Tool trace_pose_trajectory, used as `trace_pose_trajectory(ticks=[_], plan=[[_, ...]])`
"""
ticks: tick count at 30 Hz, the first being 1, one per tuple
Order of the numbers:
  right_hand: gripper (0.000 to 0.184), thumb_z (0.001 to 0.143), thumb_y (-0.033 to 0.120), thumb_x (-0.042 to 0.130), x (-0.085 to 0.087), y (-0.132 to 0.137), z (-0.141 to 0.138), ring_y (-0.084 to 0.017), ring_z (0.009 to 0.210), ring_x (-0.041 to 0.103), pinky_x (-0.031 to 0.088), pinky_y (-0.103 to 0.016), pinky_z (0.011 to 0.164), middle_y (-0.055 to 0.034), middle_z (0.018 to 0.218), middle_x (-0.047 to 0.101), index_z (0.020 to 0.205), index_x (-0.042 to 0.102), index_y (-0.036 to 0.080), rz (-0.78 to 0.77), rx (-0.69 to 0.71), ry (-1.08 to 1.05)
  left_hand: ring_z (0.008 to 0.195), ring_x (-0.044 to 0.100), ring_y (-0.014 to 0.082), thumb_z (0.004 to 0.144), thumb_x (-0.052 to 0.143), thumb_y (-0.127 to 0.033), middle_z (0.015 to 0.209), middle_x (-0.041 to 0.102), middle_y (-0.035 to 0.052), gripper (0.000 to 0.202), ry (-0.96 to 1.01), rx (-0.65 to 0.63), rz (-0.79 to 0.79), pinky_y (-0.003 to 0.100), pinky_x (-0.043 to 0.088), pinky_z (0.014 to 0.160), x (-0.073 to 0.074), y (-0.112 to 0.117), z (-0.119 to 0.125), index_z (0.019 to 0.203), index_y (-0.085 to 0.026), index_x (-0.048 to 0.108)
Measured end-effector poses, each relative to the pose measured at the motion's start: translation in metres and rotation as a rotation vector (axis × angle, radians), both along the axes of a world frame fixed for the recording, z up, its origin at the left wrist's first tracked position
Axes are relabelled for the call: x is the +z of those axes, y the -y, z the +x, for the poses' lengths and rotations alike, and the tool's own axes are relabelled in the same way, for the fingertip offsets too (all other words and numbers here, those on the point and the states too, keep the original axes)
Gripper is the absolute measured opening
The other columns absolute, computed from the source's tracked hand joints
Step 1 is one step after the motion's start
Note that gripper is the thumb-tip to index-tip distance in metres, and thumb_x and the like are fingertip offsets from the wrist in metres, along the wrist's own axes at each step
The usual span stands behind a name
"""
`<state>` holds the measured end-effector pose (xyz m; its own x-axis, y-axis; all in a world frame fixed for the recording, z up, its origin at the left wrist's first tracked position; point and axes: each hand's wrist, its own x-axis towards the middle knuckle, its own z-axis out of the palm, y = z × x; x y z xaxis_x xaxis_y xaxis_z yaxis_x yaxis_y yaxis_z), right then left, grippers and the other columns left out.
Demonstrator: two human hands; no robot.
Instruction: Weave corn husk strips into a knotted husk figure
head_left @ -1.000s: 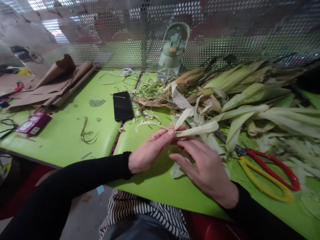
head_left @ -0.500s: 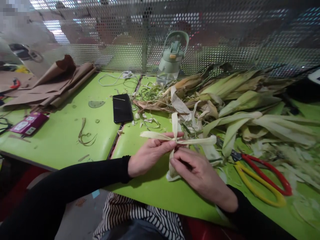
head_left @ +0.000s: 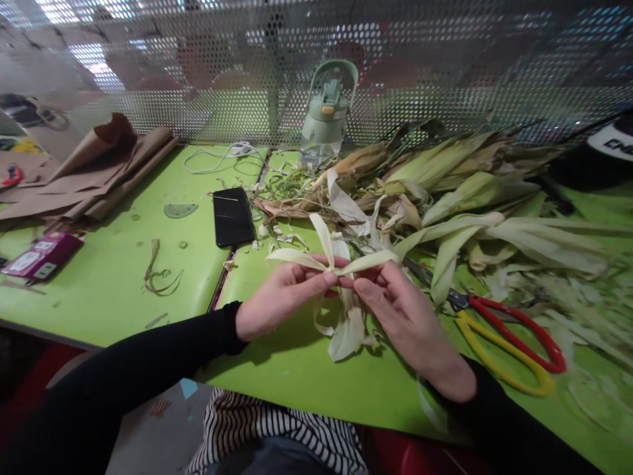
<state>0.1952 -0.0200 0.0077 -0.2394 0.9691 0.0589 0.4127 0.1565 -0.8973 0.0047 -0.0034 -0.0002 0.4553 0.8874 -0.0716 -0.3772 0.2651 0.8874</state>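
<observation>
Pinching crossed husk strips (head_left: 368,261), left hand (head_left: 277,300) and right hand (head_left: 410,323) fingers grip them; purple packet (head_left: 37,254) label illegible.

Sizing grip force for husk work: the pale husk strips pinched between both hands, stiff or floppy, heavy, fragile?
Probably semi-stiff: the husk strips jut sideways from the pinch of left hand and right hand without sagging, while lower ends droop toward the table. Likely very light: that pinch alone holds them up. Possibly splits easily; thin shreds lie nearby.

Bright, even light, glare through the perforated screen (head_left: 445,79), soft shadows on the table (head_left: 113,290), blurred, bowed edges.
</observation>
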Motion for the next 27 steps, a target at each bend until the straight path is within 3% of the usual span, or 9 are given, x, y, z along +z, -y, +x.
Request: trace_pose_trajectory(ticks=[4,8,12,14,17,20,22,27], plan=[[0.027,0.093,0.047,0.059,-0.002,0.003,0.002,-0.015,0.069,0.065,0.052,-0.026,0.059,-0.0023,0.083,0.072,0.099,0.069,0.023,0.108,-0.057,-0.019,0.073,0.067,0.0096,0.082,0.076,-0.027,0.081,0.073,0.0025,0.025,-0.084,-0.079,-0.037,0.022,0.053,0.072,0.002,0.005,0.0,0.099,-0.012,0.066],[0.023,0.093,0.044,0.06,-0.003,0.006,0.001,-0.014,0.068,0.064,0.051,-0.025,0.061,-0.0003,0.077,0.07,0.087,0.071,0.025,0.181,-0.099,-0.054,0.075,0.067,0.01,0.087,0.069,-0.027,0.08,0.071,0.0033,0.017,-0.134,-0.078,0.034,0.022,0.053,0.075,0.004,0.003,-0.001,0.089,-0.01,0.064],[0.031,0.091,0.052,0.061,-0.002,0.002,0.001,-0.011,0.056,0.056,0.046,-0.022,0.049,0.0003,0.069,0.066,0.086,0.069,0.023,0.046,-0.14,-0.13,0.079,0.067,0.0105,0.091,0.062,-0.023,0.083,0.072,0.0044,0.012,-0.167,-0.071,0.085,0.021,0.051,0.076,0.005,0.0,-0.003,0.094,-0.011,0.061],[0.037,0.09,0.057,0.058,0.0,0.0,0.001,-0.012,0.058,0.057,0.047,-0.023,0.049,-0.0009,0.073,0.068,0.094,0.069,0.022,-0.057,-0.112,-0.133,0.08,0.066,0.0112,0.093,0.059,-0.023,0.085,0.072,0.0055,0.012,-0.174,-0.082,0.105,0.022,0.05,0.075,0.006,0.0,-0.003,0.097,-0.012,0.061],[0.038,0.088,0.055,0.062,0.004,-0.003,-0.001,-0.017,0.08,0.066,0.055,-0.028,0.067,-0.0042,0.092,0.071,0.107,0.069,0.023,-0.06,-0.046,-0.09,0.082,0.066,0.0137,0.094,0.057,-0.027,0.09,0.073,0.0084,0.017,-0.207,-0.195,0.154,0.026,0.051,0.08,0.009,0.005,-0.003,0.093,-0.012,0.064],[0.024,0.086,0.047,0.068,0.004,-0.003,-0.002,-0.019,0.093,0.065,0.055,-0.032,0.083,-0.0036,0.093,0.067,0.081,0.07,0.023,0.058,-0.011,-0.108,0.082,0.066,0.016,0.092,0.061,-0.036,0.089,0.073,0.0096,0.025,-0.231,-0.29,0.144,0.029,0.051,0.081,0.01,0.008,-0.001,0.092,-0.011,0.065],[0.025,0.087,0.044,0.068,0.001,-0.001,-0.004,-0.018,0.085,0.064,0.055,-0.031,0.078,-0.0017,0.084,0.064,0.073,0.066,0.023,0.013,-0.015,-0.203,0.08,0.067,0.0161,0.091,0.063,-0.043,0.085,0.072,0.0085,0.031,-0.213,-0.27,0.101,0.028,0.052,0.078,0.007,0.009,0.0,0.091,-0.012,0.064],[0.022,0.084,0.042,0.071,-0.006,0.004,-0.009,-0.013,0.066,0.059,0.052,-0.024,0.054,0.0018,0.075,0.058,0.078,0.062,0.022,-0.27,-0.05,-0.486,0.073,0.066,0.0134,0.083,0.07,-0.053,0.081,0.071,0.0062,0.04,-0.156,-0.174,-0.007,0.027,0.054,0.072,-0.002,0.015,0.005,0.087,-0.013,0.062]])
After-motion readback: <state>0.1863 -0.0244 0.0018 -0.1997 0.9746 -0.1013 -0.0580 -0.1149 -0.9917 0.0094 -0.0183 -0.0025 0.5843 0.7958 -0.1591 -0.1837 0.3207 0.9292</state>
